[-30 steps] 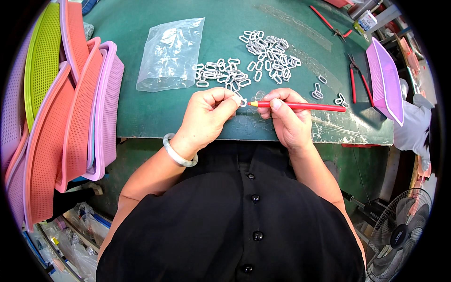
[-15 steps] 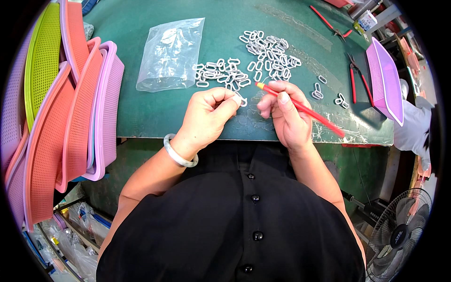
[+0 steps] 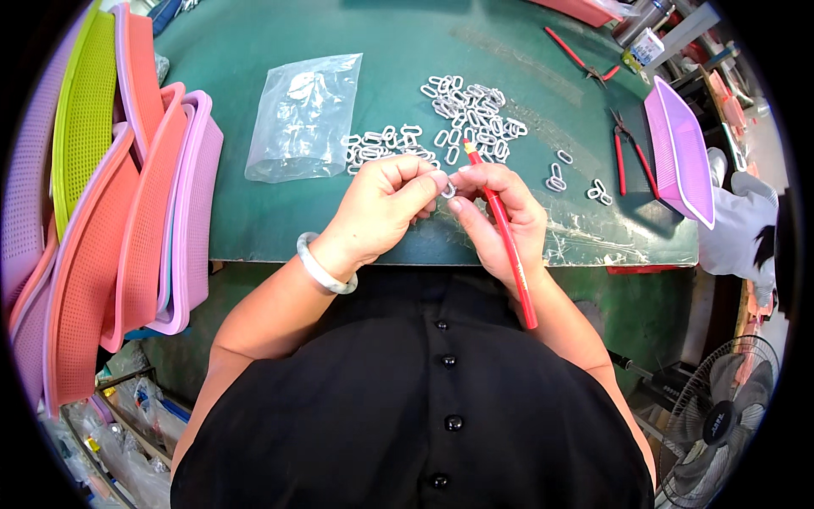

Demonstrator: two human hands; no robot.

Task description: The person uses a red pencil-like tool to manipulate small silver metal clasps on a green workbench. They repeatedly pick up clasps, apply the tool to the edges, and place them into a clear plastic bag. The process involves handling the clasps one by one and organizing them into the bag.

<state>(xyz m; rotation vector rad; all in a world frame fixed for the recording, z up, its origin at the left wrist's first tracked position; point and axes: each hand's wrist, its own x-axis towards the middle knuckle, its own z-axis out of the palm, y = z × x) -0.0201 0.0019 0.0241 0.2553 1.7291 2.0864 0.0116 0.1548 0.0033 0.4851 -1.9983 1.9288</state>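
Observation:
A small silver oval metal link [image 3: 449,192] is pinched by my left hand [image 3: 379,206], between thumb and forefinger. My right hand [image 3: 519,222] is closed too, its thumb and fingertips close against the same link; whether they grip it I cannot tell. A red pencil [image 3: 511,248] with a yellowish tip lies across my right hand, held by the fingers, tip pointing away from me. Just beyond my hands are two heaps of similar links, a left heap [image 3: 383,146] partly hidden by my left hand, and a larger right heap [image 3: 476,109].
A clear plastic bag [image 3: 303,123] lies left of the links. Several links [image 3: 555,178] sit apart at right, near red-handled pliers [image 3: 621,161] and a purple basket [image 3: 674,153]. Another pair of pliers [image 3: 579,59] lies farther back. Stacked colourful baskets [image 3: 89,246] crowd the left; a fan [image 3: 721,422] stands lower right.
My right hand has moved left to meet my left hand at the link. The red pencil has swung steeper, its rear end now pointing toward me. The view has shifted slightly.

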